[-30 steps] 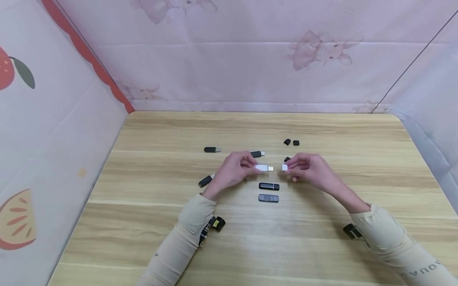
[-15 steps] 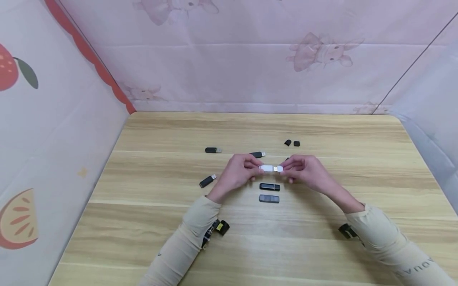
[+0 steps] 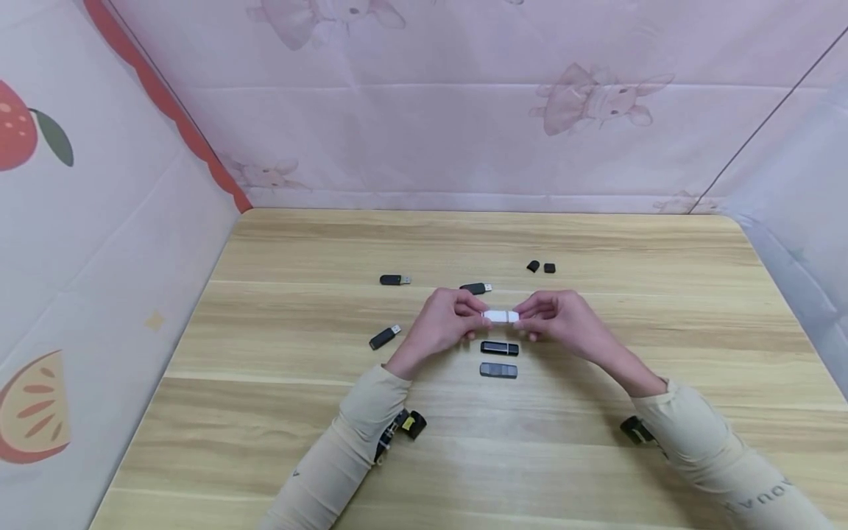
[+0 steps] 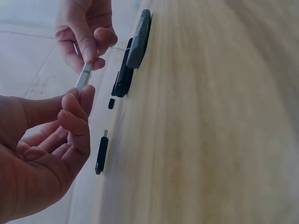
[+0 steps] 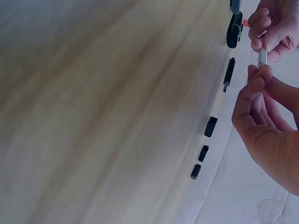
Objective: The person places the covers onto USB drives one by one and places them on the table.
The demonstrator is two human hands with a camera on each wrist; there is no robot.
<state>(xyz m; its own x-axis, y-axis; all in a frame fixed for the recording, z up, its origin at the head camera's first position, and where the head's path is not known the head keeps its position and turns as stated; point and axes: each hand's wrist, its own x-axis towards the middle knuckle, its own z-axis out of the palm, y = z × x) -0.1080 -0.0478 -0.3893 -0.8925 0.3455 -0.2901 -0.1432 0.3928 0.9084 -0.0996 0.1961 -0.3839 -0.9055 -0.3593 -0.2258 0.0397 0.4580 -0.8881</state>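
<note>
A white USB flash drive (image 3: 494, 316) is held above the table between both hands. My left hand (image 3: 439, 324) pinches its rear end between thumb and fingers. From the right, my right hand (image 3: 567, 322) pinches the white cap (image 3: 514, 316) at its other end. Cap and body meet, with a thin seam line showing; the metal plug is hidden. In the left wrist view the drive (image 4: 84, 77) looks like a slim pale bar between the fingertips. Just nearer than the hands lie a black capped flash drive (image 3: 500, 348) and a grey flash drive (image 3: 498, 370).
Black uncapped flash drives lie at the back left (image 3: 394, 280), behind the left hand (image 3: 475, 288) and left of it (image 3: 385, 337). Two small black caps (image 3: 533, 266) (image 3: 550, 268) sit at the back; another cap (image 5: 210, 126) shows in the right wrist view. Fabric walls surround the wooden table (image 3: 278, 412).
The right hand has moved left, bringing the white cap over the metal plug until it meets the drive's body. The left hand has shifted slightly right with the drive.
</note>
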